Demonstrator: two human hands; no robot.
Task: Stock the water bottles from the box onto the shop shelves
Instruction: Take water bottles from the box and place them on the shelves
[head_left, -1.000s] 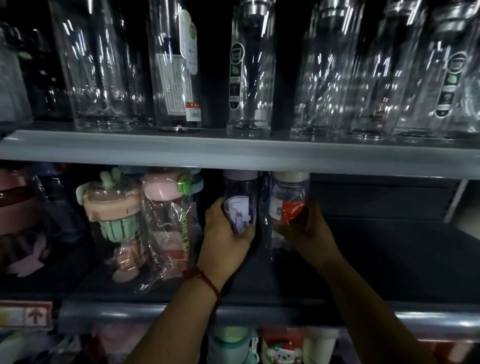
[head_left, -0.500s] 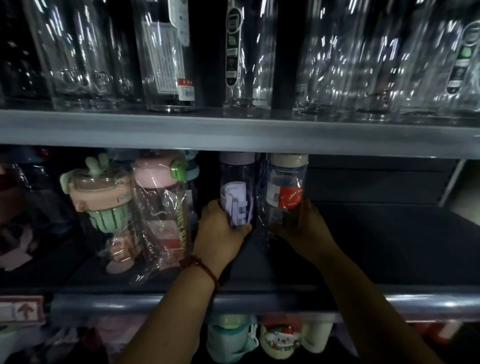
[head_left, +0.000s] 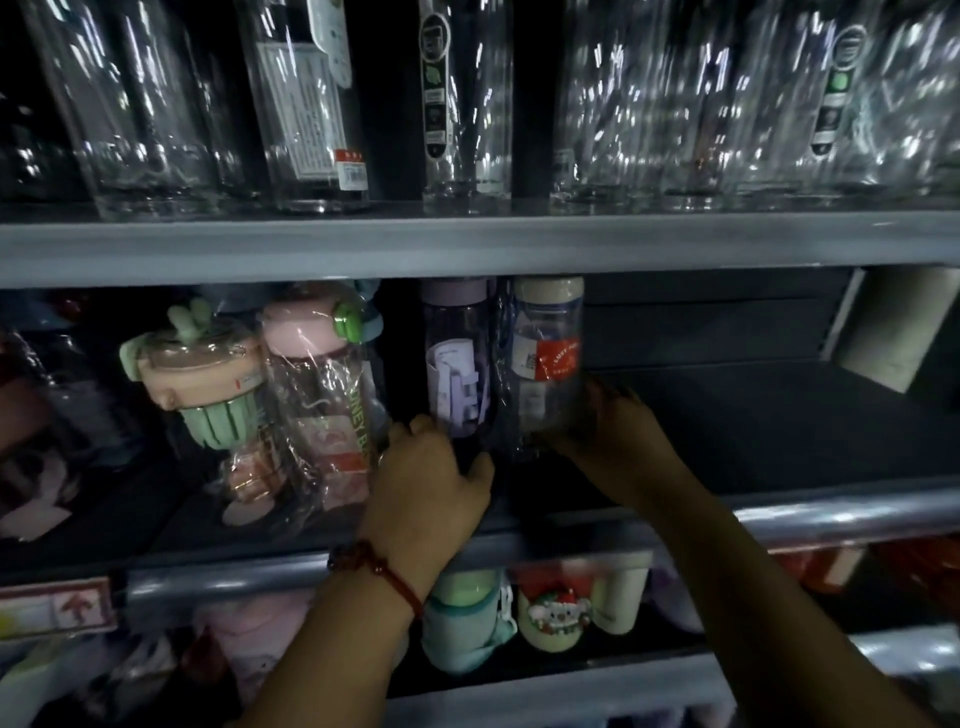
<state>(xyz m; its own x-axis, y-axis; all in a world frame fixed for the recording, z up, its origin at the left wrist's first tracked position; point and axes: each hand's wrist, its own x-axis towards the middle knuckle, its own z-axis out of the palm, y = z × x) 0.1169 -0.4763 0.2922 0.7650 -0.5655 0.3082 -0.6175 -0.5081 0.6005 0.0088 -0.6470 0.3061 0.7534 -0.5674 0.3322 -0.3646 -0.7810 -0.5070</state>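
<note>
Two bottles stand upright, close side by side, midway along the middle shelf (head_left: 779, 431), set back from its front edge; the left hand (head_left: 431, 478) wraps the purple-lidded bottle (head_left: 457, 364) at its base; the right hand (head_left: 613, 431) clasps the cream-lidded bottle (head_left: 545, 353) low down; both forearms reach over that edge; bare shelf lies rightward.

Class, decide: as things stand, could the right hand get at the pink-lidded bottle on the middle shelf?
Probably not directly. The right hand holds the cream-lidded bottle, and the purple bottle and left hand stand between it and the pink-lidded bottle.
</note>
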